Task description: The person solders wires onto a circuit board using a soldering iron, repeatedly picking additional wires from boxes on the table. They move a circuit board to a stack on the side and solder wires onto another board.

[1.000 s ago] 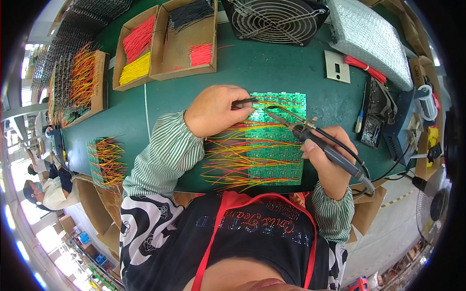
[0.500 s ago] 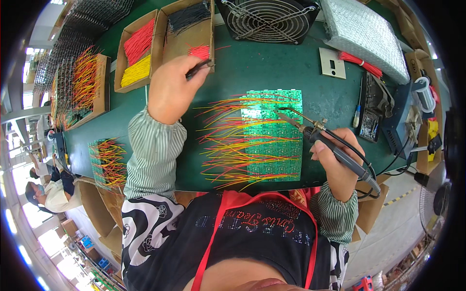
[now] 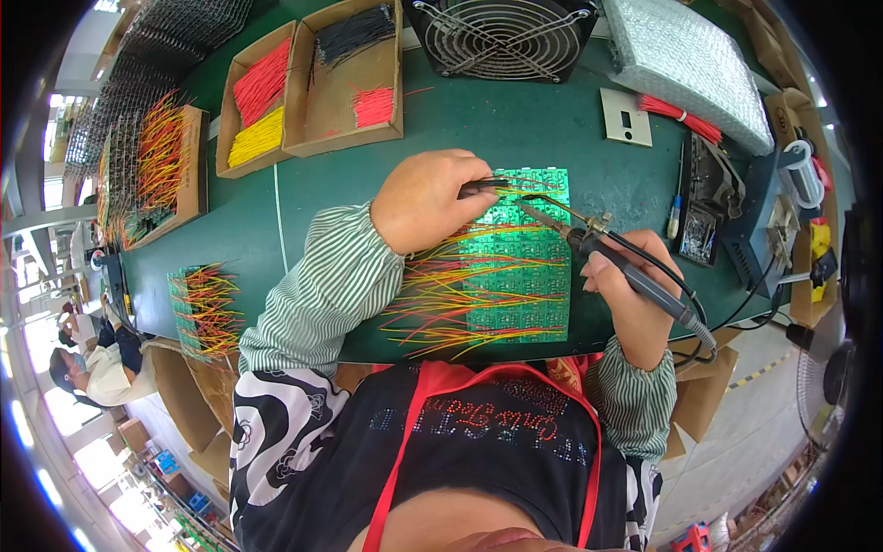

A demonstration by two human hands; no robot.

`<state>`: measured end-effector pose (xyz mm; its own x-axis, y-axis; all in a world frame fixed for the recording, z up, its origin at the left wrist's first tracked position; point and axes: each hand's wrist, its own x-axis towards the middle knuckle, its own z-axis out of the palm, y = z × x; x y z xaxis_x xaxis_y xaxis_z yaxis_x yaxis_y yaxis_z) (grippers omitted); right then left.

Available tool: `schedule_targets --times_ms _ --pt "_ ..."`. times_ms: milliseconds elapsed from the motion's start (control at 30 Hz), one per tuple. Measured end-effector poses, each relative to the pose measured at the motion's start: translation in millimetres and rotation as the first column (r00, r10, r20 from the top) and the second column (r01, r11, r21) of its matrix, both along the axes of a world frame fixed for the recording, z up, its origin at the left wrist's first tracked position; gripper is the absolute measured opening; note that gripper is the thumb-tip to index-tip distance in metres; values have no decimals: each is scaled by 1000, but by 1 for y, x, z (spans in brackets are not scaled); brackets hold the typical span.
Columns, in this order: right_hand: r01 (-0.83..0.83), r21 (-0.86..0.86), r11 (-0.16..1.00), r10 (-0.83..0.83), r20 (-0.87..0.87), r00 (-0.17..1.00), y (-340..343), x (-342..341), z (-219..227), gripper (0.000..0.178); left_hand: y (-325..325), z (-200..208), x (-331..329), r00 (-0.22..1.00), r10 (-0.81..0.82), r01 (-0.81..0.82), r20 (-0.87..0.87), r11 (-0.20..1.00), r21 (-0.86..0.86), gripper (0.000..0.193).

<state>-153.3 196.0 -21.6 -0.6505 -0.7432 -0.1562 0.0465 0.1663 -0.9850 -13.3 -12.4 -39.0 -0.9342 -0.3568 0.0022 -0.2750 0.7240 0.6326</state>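
A green circuit board panel (image 3: 529, 281) lies on the table, with rows of red and yellow wires (image 3: 432, 299) sticking out over its left side. My left hand (image 3: 428, 201) is closed on black tweezers (image 3: 480, 187) at the panel's upper left. Whether the tweezers grip a wire, I cannot make out. My right hand (image 3: 636, 308) is wrapped round the grey handle of a soldering iron (image 3: 648, 283), right of the panel. Its tip, with a thin curved feed tube alongside, hangs by the panel's upper rows, near the tweezers.
Cardboard trays (image 3: 345, 138) of cut red, yellow and black wires stand at the back left. A fan (image 3: 506, 37) sits at the back. Another wired panel (image 3: 198, 308) lies left. On the right are a metal plate (image 3: 626, 118), a black tray (image 3: 701, 235) and a solder spool (image 3: 804, 179).
My left hand has moved right and nearer, from the wire tray to the panel's upper left, with the tweezers still in it. My right hand has stayed almost in place.
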Motion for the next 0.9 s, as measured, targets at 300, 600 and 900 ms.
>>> schedule_targets --times_ms 300,600,900 --pt "-2 35 999 5 -70 998 -6 -2 -7 17 -2 -1 -2 1000 3 -4 25 1000 22 22" --pt "9 -20 1000 -10 -60 998 -1 -5 -2 17 -4 0 -2 999 1 -1 38 1000 13 22" --pt "23 -14 1000 -24 -52 998 10 -8 5 17 -6 6 4 1000 24 -24 0 998 -60 20"
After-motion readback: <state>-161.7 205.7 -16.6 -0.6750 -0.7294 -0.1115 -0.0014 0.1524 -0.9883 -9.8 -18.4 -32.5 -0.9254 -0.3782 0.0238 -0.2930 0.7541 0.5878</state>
